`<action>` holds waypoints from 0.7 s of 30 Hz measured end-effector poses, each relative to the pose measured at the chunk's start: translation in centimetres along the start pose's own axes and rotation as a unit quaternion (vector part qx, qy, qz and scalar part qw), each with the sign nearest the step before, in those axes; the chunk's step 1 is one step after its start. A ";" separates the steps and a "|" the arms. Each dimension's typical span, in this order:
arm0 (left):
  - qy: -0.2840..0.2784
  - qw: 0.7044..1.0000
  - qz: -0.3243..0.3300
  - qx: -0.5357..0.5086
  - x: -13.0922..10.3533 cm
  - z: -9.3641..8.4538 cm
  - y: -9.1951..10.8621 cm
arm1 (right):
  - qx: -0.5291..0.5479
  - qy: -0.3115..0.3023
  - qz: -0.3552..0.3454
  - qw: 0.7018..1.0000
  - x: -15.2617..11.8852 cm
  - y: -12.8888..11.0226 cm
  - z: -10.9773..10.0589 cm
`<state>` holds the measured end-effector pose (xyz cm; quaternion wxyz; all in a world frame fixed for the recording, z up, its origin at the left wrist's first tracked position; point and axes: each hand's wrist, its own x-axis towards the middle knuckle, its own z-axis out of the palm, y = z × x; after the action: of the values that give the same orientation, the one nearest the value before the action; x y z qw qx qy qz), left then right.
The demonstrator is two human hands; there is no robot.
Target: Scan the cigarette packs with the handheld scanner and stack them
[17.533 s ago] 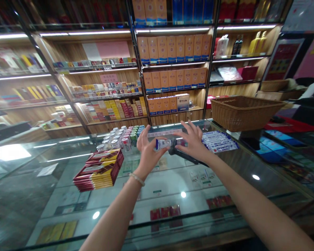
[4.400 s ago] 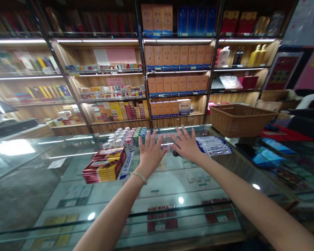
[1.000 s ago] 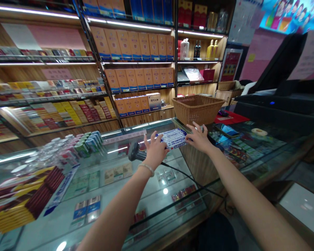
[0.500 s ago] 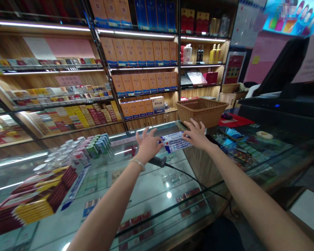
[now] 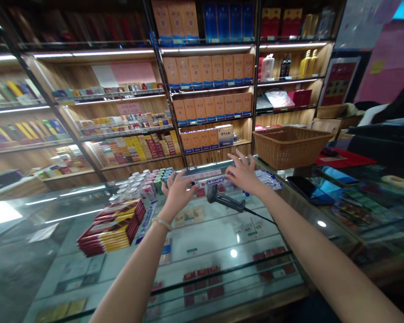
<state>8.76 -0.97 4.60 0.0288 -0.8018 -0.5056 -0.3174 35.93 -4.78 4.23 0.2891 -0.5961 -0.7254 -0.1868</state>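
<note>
Held item: long white-and-blue box, one end in my left hand, the other in my right hand; fingers of both spread and lightly curled around its ends, above the glass tabletop. Just under my right fingers: black barcode scanner, cable trailing toward me. Beyond my right fingers: more white-and-blue boxes, then a wicker basket. Left of my left fingers: small capped bottles; nearer me, a stack of red-and-yellow cartons.
</note>
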 end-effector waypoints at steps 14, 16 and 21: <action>0.038 0.995 -0.090 -0.025 -3.2 -1.3 -2.9 | -0.014 0.096 0.002 0.995 -0.2 -6.3 3.3; 0.055 0.993 -0.100 -0.023 -3.3 -1.5 -2.4 | -0.011 0.108 0.003 0.994 -0.5 -6.6 3.1; 0.068 0.993 -0.094 -0.031 -3.8 -1.8 -1.0 | -0.009 0.108 -0.037 0.993 -1.3 -8.0 2.8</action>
<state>5.94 -4.13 3.74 0.0081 -0.7276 -0.5655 -0.3884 27.77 -5.79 1.90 0.3532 -0.5477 -0.7097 -0.2675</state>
